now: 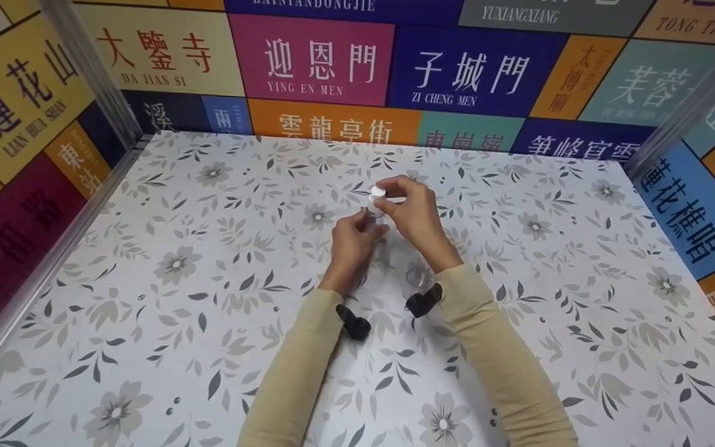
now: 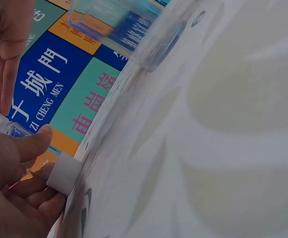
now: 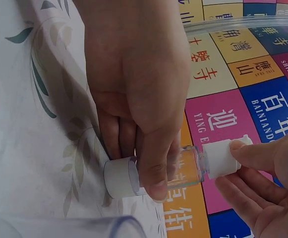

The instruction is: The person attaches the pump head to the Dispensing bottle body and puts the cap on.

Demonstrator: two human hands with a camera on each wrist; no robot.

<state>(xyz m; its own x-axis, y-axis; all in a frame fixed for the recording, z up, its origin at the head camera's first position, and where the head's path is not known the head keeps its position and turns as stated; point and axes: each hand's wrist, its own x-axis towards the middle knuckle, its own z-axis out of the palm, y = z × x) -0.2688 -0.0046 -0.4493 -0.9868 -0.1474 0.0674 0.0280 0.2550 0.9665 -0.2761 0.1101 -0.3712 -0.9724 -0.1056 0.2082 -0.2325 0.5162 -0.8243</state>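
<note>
My left hand (image 1: 352, 245) grips a small clear bottle (image 3: 186, 171) with a white band (image 3: 121, 177) round its bottom end. It is held upright close over the table, and fingers hide part of its body. At the top, my right hand (image 1: 418, 214) pinches the white cap (image 1: 378, 194) between thumb and fingers. In the right wrist view the clear neck shows just beneath the cap. In the left wrist view the white bottom end (image 2: 64, 173) sits beside the left fingertips.
A clear cup (image 2: 129, 32) stands on the table near the right wrist. The floral-patterned table (image 1: 177, 323) is bounded by upright panels (image 1: 314, 62) printed with coloured place names. Both sleeves carry black wrist straps (image 1: 354, 324).
</note>
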